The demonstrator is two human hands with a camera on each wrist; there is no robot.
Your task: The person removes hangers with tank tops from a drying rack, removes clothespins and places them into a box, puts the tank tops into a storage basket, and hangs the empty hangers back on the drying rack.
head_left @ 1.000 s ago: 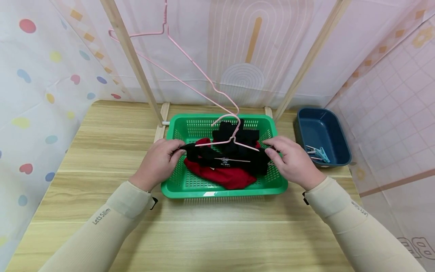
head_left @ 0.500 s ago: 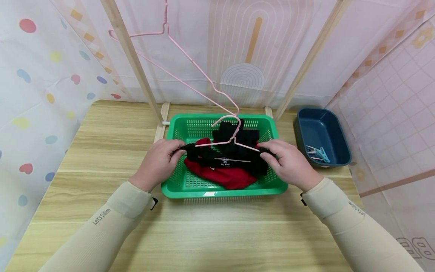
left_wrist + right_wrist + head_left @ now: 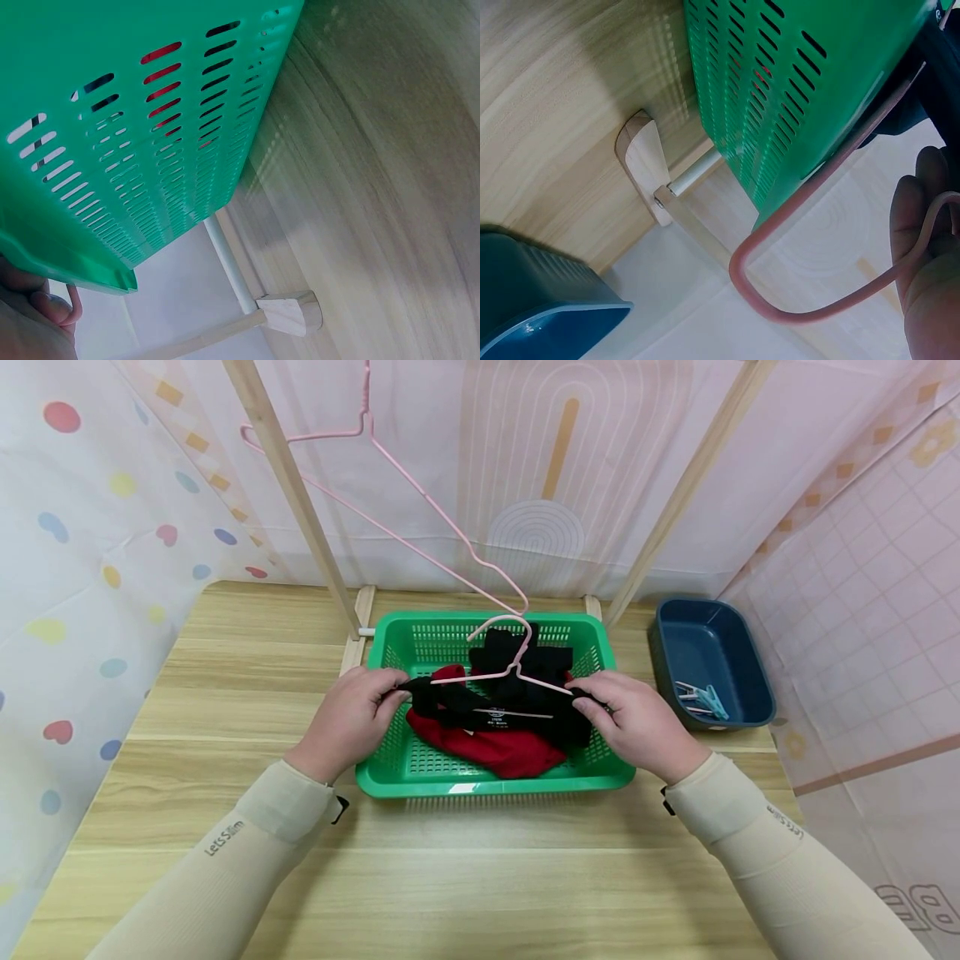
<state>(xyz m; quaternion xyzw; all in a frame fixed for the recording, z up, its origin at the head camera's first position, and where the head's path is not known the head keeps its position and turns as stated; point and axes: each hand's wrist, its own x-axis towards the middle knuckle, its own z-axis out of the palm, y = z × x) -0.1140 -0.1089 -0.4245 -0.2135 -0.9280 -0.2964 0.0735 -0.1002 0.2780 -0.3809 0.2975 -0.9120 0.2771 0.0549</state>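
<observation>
A pink hanger point(image 3: 517, 662) sits over the basket, its bar against a black garment point(image 3: 517, 714) with small white print. At the garment's left end, my left hand point(image 3: 348, 718) pinches the black cloth between thumb and forefinger. My right hand point(image 3: 641, 718) pinches its right end, close to the hanger's arm. In the right wrist view, the bent end of the pink hanger point(image 3: 780, 311) passes by the right hand point(image 3: 934, 247). Red cloth point(image 3: 491, 747) and more black cloth point(image 3: 521, 652) lie in the green basket point(image 3: 495, 787). The left hand point(image 3: 45, 311) shows only partly in the left wrist view.
A blue tub point(image 3: 708, 647) with light-blue and white clothespins point(image 3: 703, 697) stands at the right. Behind the basket rise wooden posts point(image 3: 296, 497) of a rack. Another pink hanger point(image 3: 427, 497) hangs at the upper left. The wooden table point(image 3: 480, 877) extends in front.
My right hand has moved a little left along the black garment, nearer to the hanger's arm. The left hand, hanger and basket have stayed in place.
</observation>
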